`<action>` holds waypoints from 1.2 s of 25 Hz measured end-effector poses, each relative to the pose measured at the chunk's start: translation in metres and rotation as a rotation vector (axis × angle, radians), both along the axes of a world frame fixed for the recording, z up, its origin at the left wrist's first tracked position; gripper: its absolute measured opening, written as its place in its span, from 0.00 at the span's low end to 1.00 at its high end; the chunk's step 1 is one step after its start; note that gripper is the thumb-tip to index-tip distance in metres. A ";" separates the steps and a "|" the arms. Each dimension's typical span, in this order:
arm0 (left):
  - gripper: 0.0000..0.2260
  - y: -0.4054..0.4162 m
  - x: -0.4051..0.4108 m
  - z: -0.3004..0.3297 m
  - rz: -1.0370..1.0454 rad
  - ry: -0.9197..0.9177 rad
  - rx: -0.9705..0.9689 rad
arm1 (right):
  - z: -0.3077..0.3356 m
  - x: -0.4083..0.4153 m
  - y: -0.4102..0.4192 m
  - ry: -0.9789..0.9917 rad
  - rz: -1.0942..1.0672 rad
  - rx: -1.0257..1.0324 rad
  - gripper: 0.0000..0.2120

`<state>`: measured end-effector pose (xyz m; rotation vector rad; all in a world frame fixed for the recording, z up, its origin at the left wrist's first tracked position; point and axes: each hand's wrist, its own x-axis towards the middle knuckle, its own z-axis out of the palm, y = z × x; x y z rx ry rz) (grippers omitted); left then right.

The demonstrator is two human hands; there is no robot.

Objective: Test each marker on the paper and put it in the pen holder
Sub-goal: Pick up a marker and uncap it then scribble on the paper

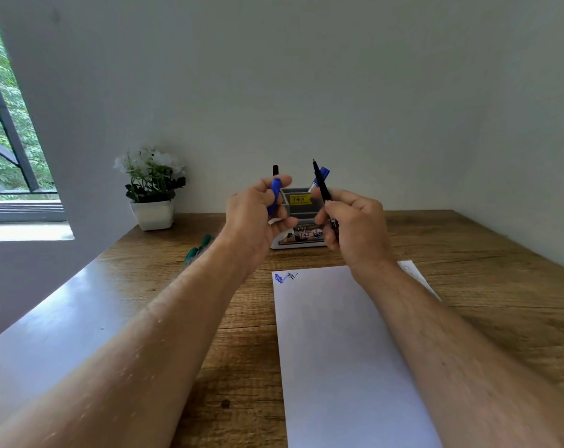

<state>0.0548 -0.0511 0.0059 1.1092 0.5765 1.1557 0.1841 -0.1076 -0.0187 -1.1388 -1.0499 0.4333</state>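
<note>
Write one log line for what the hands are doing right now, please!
left hand: holds blue marker | right hand: holds black pen, tip up | pen holder: one blue marker inside | paper: two scribbles

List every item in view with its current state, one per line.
Left hand: closed on a blue marker and a black cap.
Right hand: holds a black marker, uncapped, tip up.
Paper: flat, blue and black scribbles at top left corner.
Pen holder: upright, one blue marker inside.
Green markers: lying on table, capped.

Pen holder [299,205] behind paper [345,350]
</note>
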 end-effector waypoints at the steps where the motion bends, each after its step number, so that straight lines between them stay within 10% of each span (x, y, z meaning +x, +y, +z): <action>1: 0.14 0.000 -0.001 -0.001 -0.008 0.072 0.020 | 0.001 0.000 -0.001 0.000 -0.001 0.009 0.17; 10: 0.10 -0.005 -0.007 0.003 0.039 0.914 0.385 | 0.000 -0.004 -0.013 -0.030 -0.065 -0.020 0.06; 16: 0.07 0.009 -0.004 -0.012 0.023 1.365 0.525 | -0.009 -0.005 -0.011 -0.175 -0.092 -0.200 0.17; 30: 0.06 0.013 -0.007 -0.014 -0.093 1.415 0.490 | -0.015 -0.002 -0.010 -0.419 0.098 -0.487 0.07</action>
